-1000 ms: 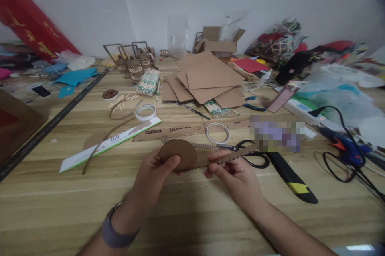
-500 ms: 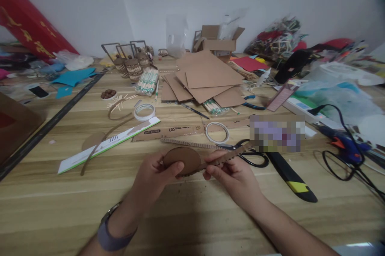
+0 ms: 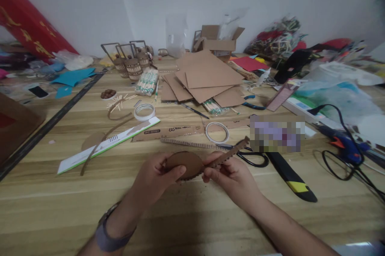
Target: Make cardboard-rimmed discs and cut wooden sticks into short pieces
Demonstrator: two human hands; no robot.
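Observation:
Between thumb and fingers, my left hand holds a round brown cardboard disc by its left side. My right hand pinches a narrow cardboard strip with a ridged edge, at the disc's right rim. The strip's free end points up and right; ridges also show along the disc's lower edge. Behind my hands lies another ridged strip. Black-handled scissors rest just beyond my right hand, partly hidden by it.
Two tape rolls, a white-and-green strip and stacked cardboard sheets lie beyond my hands. On the right are a black-and-yellow cutter and a blue glue gun with its cable. Small lidded baskets stand at the back left.
The disc has shifted slightly right and down in my left hand. The strip's free end now sits a little lower and further left, pointing up more steeply.

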